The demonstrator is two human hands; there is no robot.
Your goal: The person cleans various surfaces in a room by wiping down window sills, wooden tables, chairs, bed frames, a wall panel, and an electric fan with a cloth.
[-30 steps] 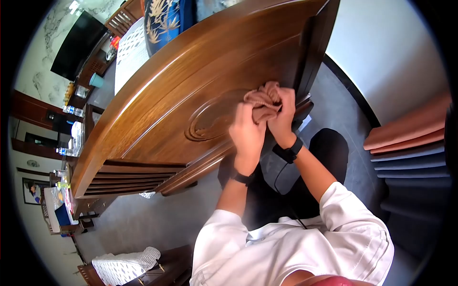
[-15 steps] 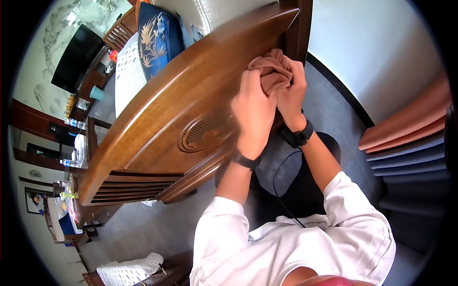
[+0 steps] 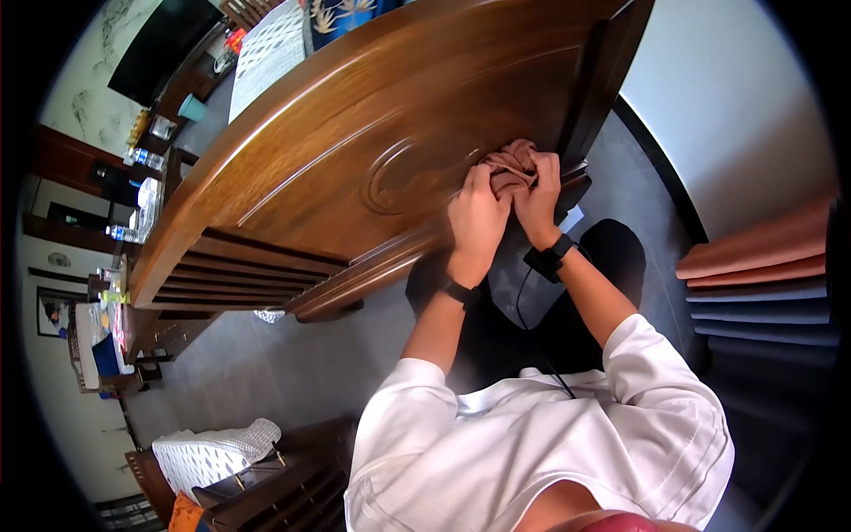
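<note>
A crumpled brownish-pink cloth (image 3: 511,170) is bunched between my two hands, against the lower right of a glossy brown wooden panel (image 3: 346,133). My left hand (image 3: 479,217) grips the cloth from the left, its fingers curled into the folds. From the other side my right hand (image 3: 537,199) is closed on the same cloth. Both wrists wear black bands. Just left of my hands an oval carving (image 3: 390,182) shows in the wood. The cloth hides the patch of panel behind it.
To the right hang folded curtains (image 3: 753,244), orange above and blue below, beside a white wall (image 3: 718,106). Wooden slats (image 3: 248,275) fill the panel's lower left. A black cable (image 3: 521,306) runs over my lap. Bottles (image 3: 146,160) stand on a table at far left.
Both hands have moved the cloth down the panel, from near its upper right corner to beside the carving's lower right. The view has shifted too. Both hands still hold the cloth.
</note>
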